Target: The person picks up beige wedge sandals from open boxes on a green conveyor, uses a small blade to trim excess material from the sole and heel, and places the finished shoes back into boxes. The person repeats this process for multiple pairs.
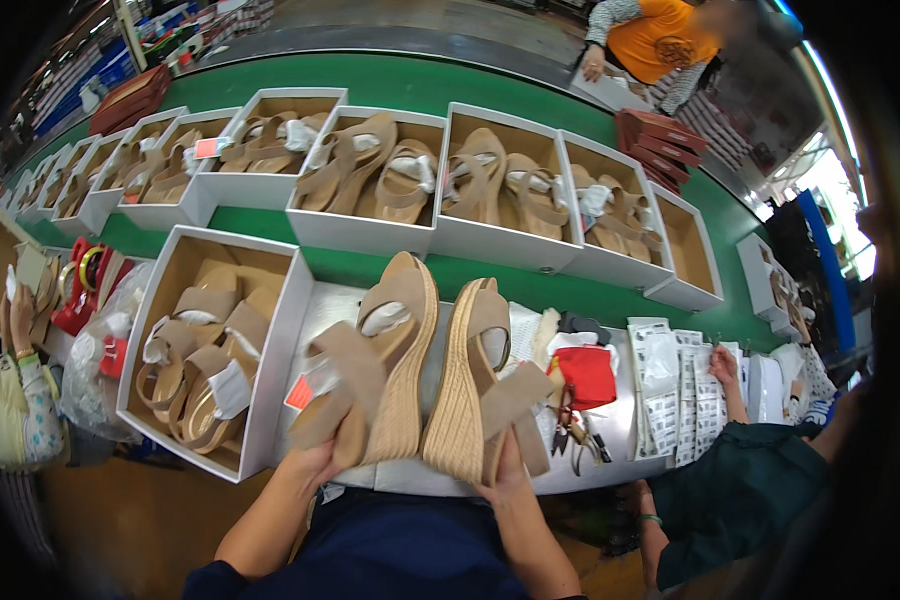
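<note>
Two beige wedge sandals with woven rope-look soles are held up side by side in front of me, toes pointing away. My left hand (315, 458) is closed around the heel end of the left sandal (402, 385). The right sandal (457, 400) is gripped at its heel end by my right hand (508, 470), its fingers partly hidden behind the straps. White paper is stuffed under the toe straps. To the left, an open white box (282, 355) holds another sandal pair with white stuffing. An orange-red label (298, 393) shows beside the left sandal.
Open white shoe boxes (365, 228) with sandals line the green table (390, 90). Right of the sandals lie a red cloth (583, 377), small tools (577, 440) and label sheets (658, 385). Co-workers sit at both sides; one in orange (655, 40) stands across the table.
</note>
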The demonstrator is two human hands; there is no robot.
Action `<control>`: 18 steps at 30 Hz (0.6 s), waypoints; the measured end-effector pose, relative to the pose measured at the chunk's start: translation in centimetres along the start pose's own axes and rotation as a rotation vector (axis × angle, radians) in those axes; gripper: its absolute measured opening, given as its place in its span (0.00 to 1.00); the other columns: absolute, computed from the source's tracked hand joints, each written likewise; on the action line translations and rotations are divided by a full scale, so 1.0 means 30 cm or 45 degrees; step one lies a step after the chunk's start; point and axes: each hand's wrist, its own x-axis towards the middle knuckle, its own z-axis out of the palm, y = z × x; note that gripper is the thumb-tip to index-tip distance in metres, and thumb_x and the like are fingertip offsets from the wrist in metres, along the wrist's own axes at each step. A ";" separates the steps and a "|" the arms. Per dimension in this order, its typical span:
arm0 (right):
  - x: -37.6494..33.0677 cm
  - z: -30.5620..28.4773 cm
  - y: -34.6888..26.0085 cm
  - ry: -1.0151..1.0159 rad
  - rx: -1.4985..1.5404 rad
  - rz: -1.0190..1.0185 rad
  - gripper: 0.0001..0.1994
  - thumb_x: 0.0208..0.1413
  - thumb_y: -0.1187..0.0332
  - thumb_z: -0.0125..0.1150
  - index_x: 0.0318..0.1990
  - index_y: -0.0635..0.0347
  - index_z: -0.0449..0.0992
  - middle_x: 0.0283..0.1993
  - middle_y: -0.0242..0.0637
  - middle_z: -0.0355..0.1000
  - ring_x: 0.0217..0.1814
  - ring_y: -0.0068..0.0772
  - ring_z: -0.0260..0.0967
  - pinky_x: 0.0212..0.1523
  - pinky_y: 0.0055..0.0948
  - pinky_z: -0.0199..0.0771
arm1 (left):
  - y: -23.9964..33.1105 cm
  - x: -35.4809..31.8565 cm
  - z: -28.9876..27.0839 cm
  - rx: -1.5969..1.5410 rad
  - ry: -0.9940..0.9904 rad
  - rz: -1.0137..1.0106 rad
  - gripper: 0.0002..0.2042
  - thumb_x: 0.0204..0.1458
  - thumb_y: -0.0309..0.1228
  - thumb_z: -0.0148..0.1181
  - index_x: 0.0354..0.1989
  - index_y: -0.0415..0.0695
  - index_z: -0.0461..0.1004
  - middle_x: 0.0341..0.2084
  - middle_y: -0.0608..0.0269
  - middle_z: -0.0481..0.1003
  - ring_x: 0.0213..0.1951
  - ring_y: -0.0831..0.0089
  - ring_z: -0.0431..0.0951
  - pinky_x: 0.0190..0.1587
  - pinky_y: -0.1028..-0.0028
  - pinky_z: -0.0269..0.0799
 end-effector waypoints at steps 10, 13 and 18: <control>-0.080 0.075 -0.021 -0.014 0.310 -0.052 0.31 0.67 0.46 0.44 0.67 0.61 0.61 0.66 0.49 0.65 0.63 0.47 0.68 0.62 0.53 0.71 | -0.108 -0.031 0.088 -0.307 -0.199 -0.186 0.33 0.59 0.50 0.59 0.67 0.43 0.60 0.61 0.56 0.69 0.59 0.64 0.72 0.61 0.61 0.71; -0.083 0.061 -0.042 -0.037 0.244 -0.048 0.31 0.68 0.47 0.44 0.67 0.61 0.61 0.66 0.48 0.65 0.64 0.46 0.68 0.62 0.51 0.71 | -0.104 -0.028 0.091 -0.265 -0.222 -0.217 0.33 0.59 0.49 0.59 0.68 0.42 0.60 0.62 0.55 0.68 0.60 0.64 0.72 0.62 0.61 0.70; -0.060 0.055 -0.071 -0.080 0.137 -0.034 0.30 0.68 0.47 0.44 0.68 0.61 0.60 0.66 0.47 0.65 0.64 0.45 0.68 0.63 0.49 0.70 | -0.112 -0.029 0.061 -0.258 -0.342 -0.216 0.33 0.60 0.47 0.59 0.68 0.42 0.59 0.63 0.55 0.67 0.60 0.65 0.71 0.63 0.61 0.70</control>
